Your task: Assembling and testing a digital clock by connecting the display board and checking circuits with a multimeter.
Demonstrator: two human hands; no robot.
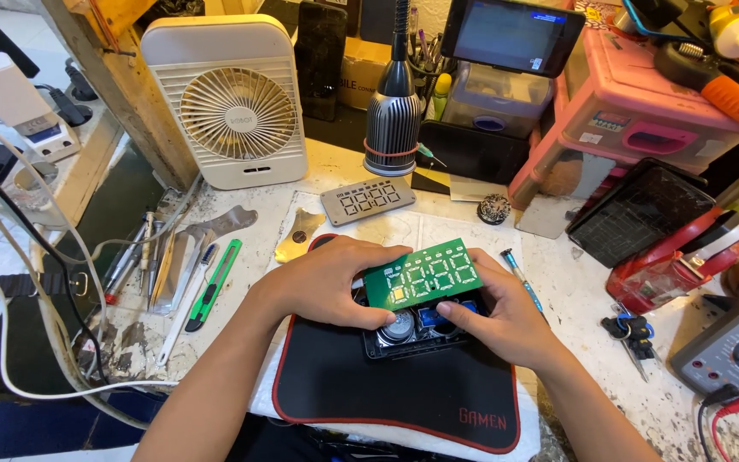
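A black rubber mat with red edging (387, 385) covers the counter (592, 282); both hands, left hand (322, 282) and right hand (506, 316), have their fingers closed around a green rectangular circuit board (423, 275) above a black plastic casing (416, 335).

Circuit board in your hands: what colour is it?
Green, with pale segment-digit outlines; the circuit board shows best in the head view, held between left hand and right hand.

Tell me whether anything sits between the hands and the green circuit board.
Nothing visible does. The left hand and the right hand both already touch the green board, holding it tilted over the open black case on the mat. The nearby screwdriver lies clear, to the right.
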